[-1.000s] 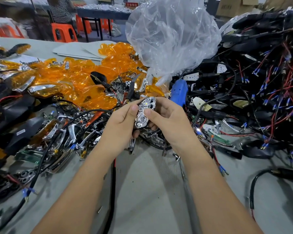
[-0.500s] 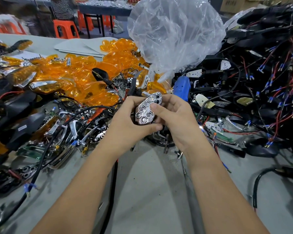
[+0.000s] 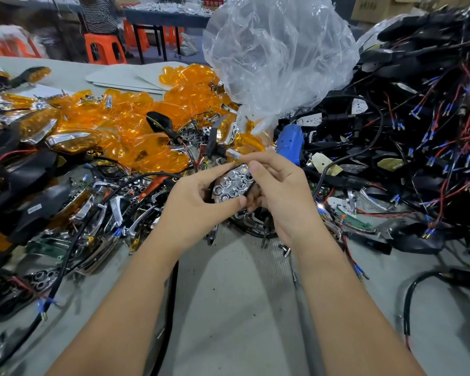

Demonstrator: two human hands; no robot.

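Your left hand (image 3: 198, 204) and right hand (image 3: 282, 194) both pinch the chrome reflector (image 3: 232, 184) above the counter (image 3: 242, 294). Judged mid-assembly: reflector in hand, no amber lens (image 3: 136, 123) fitted yet.

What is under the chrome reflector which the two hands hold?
Under the chrome reflector show curled fingers of the right hand; the left hand grips its left side. Its back is covered, so nothing there can be seen.
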